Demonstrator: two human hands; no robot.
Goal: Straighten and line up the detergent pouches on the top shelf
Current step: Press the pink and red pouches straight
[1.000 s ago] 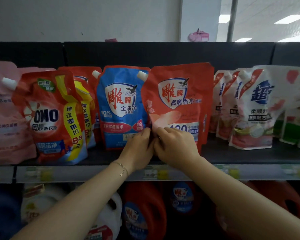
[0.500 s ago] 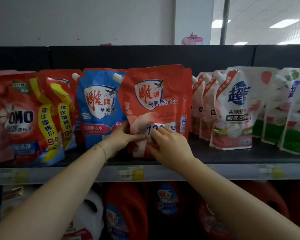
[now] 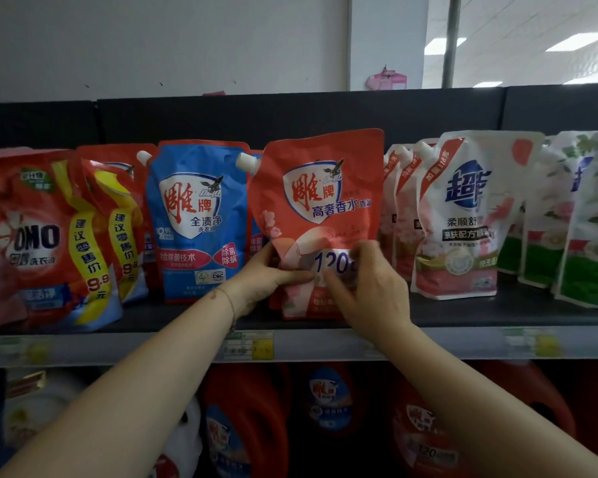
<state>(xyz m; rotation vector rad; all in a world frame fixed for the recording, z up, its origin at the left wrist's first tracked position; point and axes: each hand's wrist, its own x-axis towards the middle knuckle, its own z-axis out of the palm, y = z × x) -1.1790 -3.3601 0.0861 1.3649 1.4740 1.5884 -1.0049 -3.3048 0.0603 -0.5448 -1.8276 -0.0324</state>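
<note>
Gripping the red 雕牌 pouch [image 3: 325, 188] by its lower corners, the left hand [image 3: 270, 274] and right hand [image 3: 366, 288] held it upright near the top shelf's [image 3: 463, 313] front edge. Its left edge overlapped a blue 雕牌 pouch [image 3: 194, 219]. White pouches [image 3: 463, 215] stood just right of it. "120" showed between the hands.

Dim, softly blurred shelf [image 3: 463, 317] beneath bright ceiling lights [image 3: 444, 46]; bowed edges.
</note>
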